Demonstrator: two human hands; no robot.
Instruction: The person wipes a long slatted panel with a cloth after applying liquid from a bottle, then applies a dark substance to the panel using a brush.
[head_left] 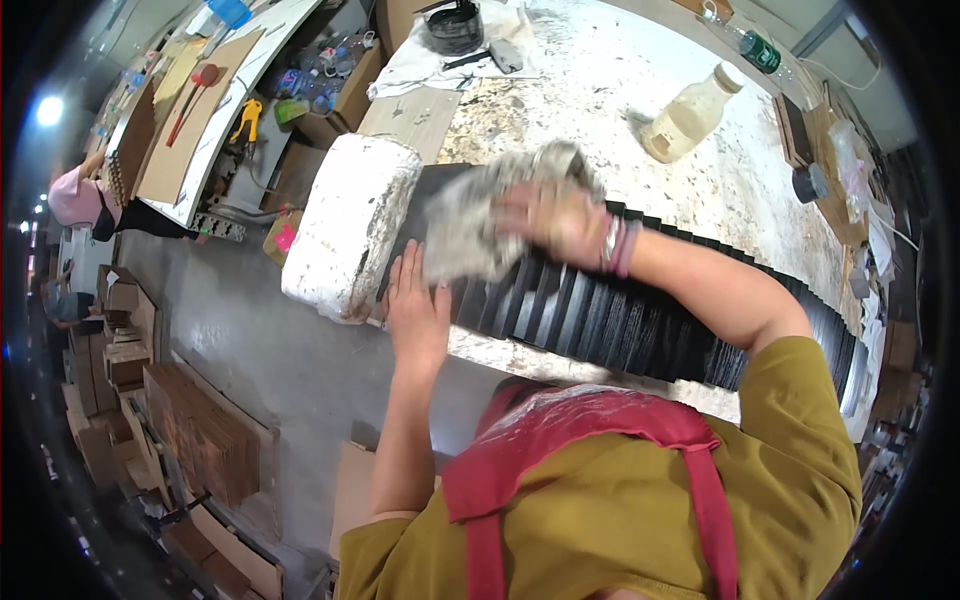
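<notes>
- Closest to the camera, bottom of the frame: mustard-yellow shirt and red apron straps, with both forearms reaching up into the middle.
- The left hand (415,305) lies flat and open, fingers spread, pressing on the near edge of the long row of black slats packed side by side (620,320). It grips nothing, just steadies the row.
- The right hand (555,220) is closed around a crumpled, grubby grey rag (480,225), which it holds down on the slats' left end, centre of the frame.
- Just left of the rag, a chunky white foam block (350,225) butts against the end of the row.
- Further up: a stained white worktable (600,110), a milky plastic bottle (690,115) upper right, and a black bowl (453,25) on cloth at the top.
- Far left, another person in a pink cap (75,195) is at a separate bench.
- Risk, I reckon: the slats only look stacked loose, so a hard swipe could fan them out or shove the foam block off the table edge. The bottle's also near enough for an elbow to tip it.
</notes>
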